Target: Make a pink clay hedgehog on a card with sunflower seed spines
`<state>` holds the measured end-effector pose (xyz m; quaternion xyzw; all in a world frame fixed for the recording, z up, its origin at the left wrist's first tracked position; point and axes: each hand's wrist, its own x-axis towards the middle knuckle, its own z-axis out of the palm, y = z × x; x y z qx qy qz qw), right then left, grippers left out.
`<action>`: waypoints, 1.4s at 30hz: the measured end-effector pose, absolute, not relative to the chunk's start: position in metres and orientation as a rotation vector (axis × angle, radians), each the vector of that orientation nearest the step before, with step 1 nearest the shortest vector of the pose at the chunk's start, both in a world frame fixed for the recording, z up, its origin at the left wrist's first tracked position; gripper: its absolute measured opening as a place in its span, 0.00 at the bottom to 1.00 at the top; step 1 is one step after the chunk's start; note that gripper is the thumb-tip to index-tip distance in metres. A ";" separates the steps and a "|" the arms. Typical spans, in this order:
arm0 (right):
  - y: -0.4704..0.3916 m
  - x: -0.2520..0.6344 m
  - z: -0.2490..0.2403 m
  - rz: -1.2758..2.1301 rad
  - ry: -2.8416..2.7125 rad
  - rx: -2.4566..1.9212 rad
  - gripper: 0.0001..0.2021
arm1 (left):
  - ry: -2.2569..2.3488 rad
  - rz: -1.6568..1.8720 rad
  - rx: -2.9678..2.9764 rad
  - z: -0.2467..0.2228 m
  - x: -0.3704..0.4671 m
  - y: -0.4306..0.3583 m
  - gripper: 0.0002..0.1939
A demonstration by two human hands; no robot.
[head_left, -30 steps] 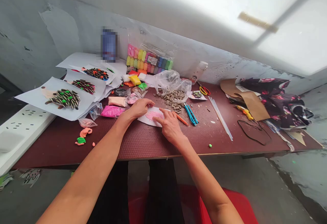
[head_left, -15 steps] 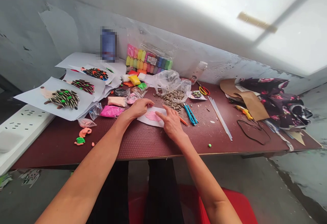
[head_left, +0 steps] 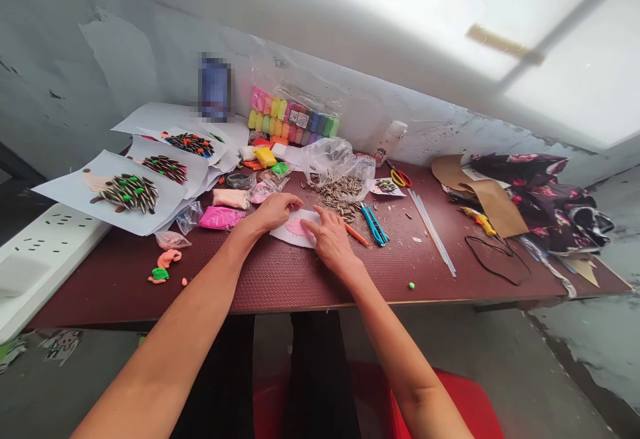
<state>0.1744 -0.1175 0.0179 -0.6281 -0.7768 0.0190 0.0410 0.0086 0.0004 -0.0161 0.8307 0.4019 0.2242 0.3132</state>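
Note:
On a small white paper (head_left: 295, 239) at the middle of the table lies a flat pink clay shape (head_left: 296, 227). My left hand (head_left: 276, 213) rests at the paper's upper left edge, its fingers bent and a gap showing beside the thumb. From the right, my right hand (head_left: 334, 239) lies over the paper's edge with fingers spread, one fingertip touching the pink clay. Part of the paper is hidden under this hand. Just beyond both hands is a pile of striped sunflower seeds (head_left: 340, 189), partly in a clear plastic bag (head_left: 330, 155).
Right of my hands lie an orange pen (head_left: 357, 235), a blue utility knife (head_left: 374, 225), scissors (head_left: 401, 177), glue sticks (head_left: 433, 233) and a yellow glue gun (head_left: 480, 220). To the left are clay packets (head_left: 221, 217), seed-hedgehog pictures (head_left: 127, 192) and a white power strip (head_left: 47, 252).
My right hand has shifted slightly left over the pink clay, its fingers still spread. My left hand keeps its place at the paper's edge.

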 end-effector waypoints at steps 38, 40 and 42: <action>-0.157 0.202 0.009 -0.098 -2.169 -2.073 0.23 | 1.143 0.761 2.197 -0.016 0.009 0.001 0.23; -0.161 0.203 0.008 -0.104 -2.159 -2.048 0.22 | 1.190 0.873 2.199 -0.016 0.007 0.002 0.22; -0.163 0.203 0.006 -0.103 -2.155 -2.011 0.21 | 1.247 0.957 2.174 -0.015 0.005 0.003 0.22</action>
